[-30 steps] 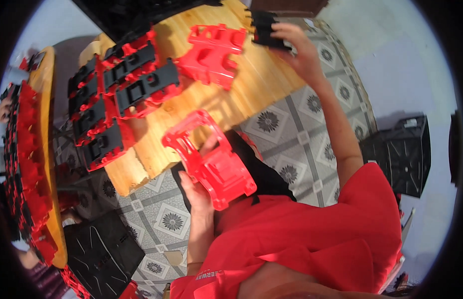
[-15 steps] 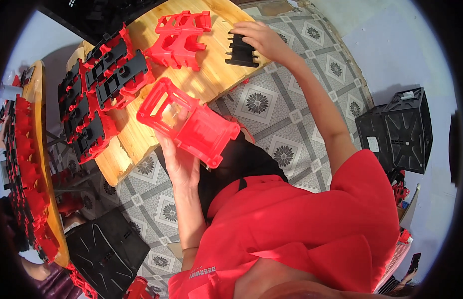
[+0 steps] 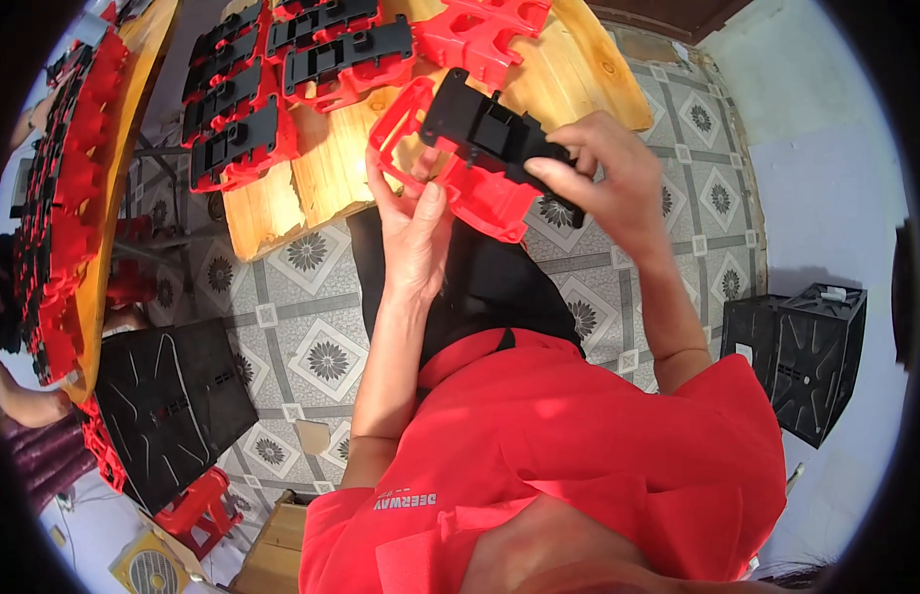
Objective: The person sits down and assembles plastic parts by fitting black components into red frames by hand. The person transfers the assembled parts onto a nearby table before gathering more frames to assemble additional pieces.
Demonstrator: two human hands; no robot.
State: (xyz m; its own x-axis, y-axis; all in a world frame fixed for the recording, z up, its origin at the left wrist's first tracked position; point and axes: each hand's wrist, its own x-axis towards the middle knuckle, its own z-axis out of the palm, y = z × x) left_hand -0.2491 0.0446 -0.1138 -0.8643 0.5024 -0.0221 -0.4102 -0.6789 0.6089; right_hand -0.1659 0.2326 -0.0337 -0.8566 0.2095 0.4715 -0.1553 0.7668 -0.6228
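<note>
A red plastic frame (image 3: 487,202) with an open window at one end is tilted in my left hand (image 3: 416,226), which grips its near side. Over that frame, my right hand (image 3: 612,176) pinches a black plastic plate (image 3: 494,127) with raised blocks on it. The plate overlaps the red frame; whether the two touch is hard to make out. Just beyond, more red frames (image 3: 480,40) without black plates are stacked on the wooden table (image 3: 272,210). To their left lie several red frames fitted with black plates (image 3: 349,54).
A second wooden table (image 3: 133,109) on the left carries a long row of red and black parts (image 3: 69,208). Below it stands a black crate (image 3: 178,406), beside a red stool (image 3: 204,510). Black crates (image 3: 814,346) are at the right wall. Another person's arm (image 3: 29,398) shows far left.
My right hand has brought the black plate from the table's right end to above the red frame. My left hand still holds the frame, now turned. The view has shifted.
</note>
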